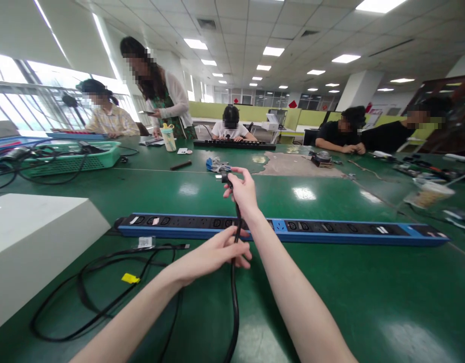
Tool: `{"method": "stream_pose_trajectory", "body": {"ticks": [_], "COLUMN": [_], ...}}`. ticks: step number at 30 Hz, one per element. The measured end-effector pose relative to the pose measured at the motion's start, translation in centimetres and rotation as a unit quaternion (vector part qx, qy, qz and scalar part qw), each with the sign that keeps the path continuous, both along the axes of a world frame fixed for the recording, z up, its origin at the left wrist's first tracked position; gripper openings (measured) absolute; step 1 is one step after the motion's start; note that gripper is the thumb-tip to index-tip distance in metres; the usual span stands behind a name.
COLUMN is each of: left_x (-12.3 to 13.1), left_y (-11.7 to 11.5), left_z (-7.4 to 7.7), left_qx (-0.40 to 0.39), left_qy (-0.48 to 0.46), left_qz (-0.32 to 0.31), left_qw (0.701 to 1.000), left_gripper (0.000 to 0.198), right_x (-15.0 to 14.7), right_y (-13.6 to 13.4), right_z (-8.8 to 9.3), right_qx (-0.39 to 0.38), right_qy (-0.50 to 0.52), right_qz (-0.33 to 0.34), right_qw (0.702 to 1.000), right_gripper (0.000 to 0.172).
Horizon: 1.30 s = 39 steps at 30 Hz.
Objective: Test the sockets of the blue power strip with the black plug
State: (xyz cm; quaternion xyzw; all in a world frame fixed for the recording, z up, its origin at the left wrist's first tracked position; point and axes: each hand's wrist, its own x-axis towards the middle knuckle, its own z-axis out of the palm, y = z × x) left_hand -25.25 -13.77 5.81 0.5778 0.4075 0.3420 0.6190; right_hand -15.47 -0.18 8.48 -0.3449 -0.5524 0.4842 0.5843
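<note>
My right hand (243, 190) is raised above the table and closed around the plug end of a black power cable (234, 297). My left hand (217, 253) pinches the same cable lower down, just in front of a long blue and black power strip (331, 233) that lies across the green table (368, 302). The cable hangs down toward me and loops off to the left on the table, with a yellow tag (130, 278) on it.
A white box (32, 242) stands at my left. A green basket (73, 157) with cables sits at the far left. Another power strip (234, 144), a cup (168, 138) and small parts lie farther back. Several people sit or stand around the far side.
</note>
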Motion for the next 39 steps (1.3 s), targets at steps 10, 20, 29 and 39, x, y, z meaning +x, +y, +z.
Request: {"method": "stream_pose_trajectory", "body": {"ticks": [10, 20, 29, 39], "left_x": [-4.2, -11.1, -16.3, -20.5], "left_y": [-1.7, -1.3, 2.1, 6.7], "left_z": [5.8, 7.2, 3.6, -5.3], "left_qx": [-0.049, -0.043, 0.026, 0.191], "left_qy": [-0.071, -0.187, -0.096, 0.315], "left_qz": [0.006, 0.192, 0.274, 0.420], "left_qw": [0.996, 0.963, 0.957, 0.829], "left_gripper": [0.018, 0.033, 0.044, 0.049], "right_x": [6.5, 6.3, 3.1, -1.9], "right_y": [1.0, 0.0, -4.3, -1.6], "right_z": [1.5, 1.3, 3.2, -2.4], "right_qx": [0.036, 0.233, 0.233, 0.057], "right_qy": [-0.056, -0.413, -0.474, -0.364], "right_qz": [0.068, 0.087, 0.147, 0.114], "right_qw": [0.995, 0.876, 0.836, 0.923], "right_gripper": [0.033, 0.024, 0.027, 0.027]}}
